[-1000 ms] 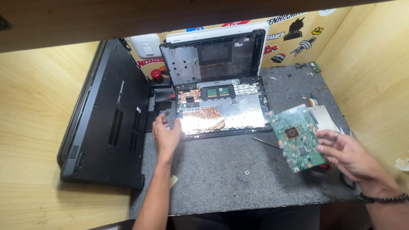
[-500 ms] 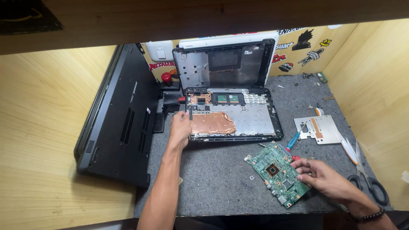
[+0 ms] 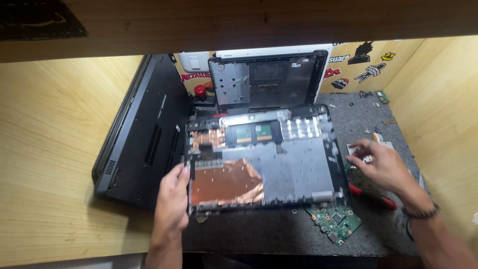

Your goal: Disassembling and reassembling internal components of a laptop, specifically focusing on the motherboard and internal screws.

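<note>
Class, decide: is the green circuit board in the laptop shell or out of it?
Out. The green circuit board lies on the grey mat, beside the laptop shell.

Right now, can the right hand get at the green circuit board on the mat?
Probably yes. The right hand hovers just above the green circuit board, which lies uncovered on the mat; only a red-handled tool lies between.

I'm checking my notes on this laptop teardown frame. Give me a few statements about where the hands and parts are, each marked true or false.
1. The left hand grips the left edge of the open laptop chassis. True.
2. The right hand holds the green circuit board. False: the board lies on the grey mat, below the chassis.
3. A red-handled tool lies under the right hand. True.
4. The black laptop cover lies flat on the mat. False: it leans against the left wooden wall.
</note>
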